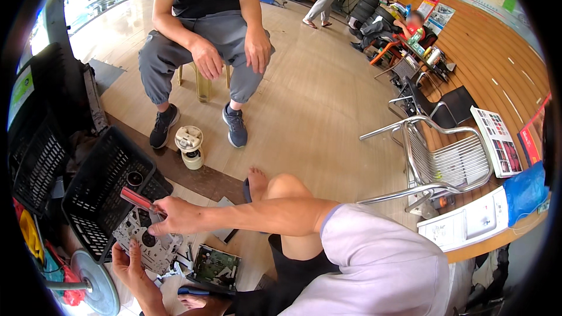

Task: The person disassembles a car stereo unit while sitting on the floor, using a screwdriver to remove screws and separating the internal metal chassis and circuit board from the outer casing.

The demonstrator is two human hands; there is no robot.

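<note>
My left hand is closed on the lower edge of a perforated silver metal plate, which looks like the chassis of a disc drive, with a round dark opening in it. My right hand grips a tool with a red handle above that plate; the tool's working end is hidden by my fingers. Right beside the plate, on the floor, lies an open metal case with a green circuit board. White and silver pieces lie between the plate and the case.
Black plastic crates stand at the left. Ahead is a white cylindrical pump-like unit. A person sits facing me on a stool. At the right are a metal chair and a wooden counter. Other people are farther back.
</note>
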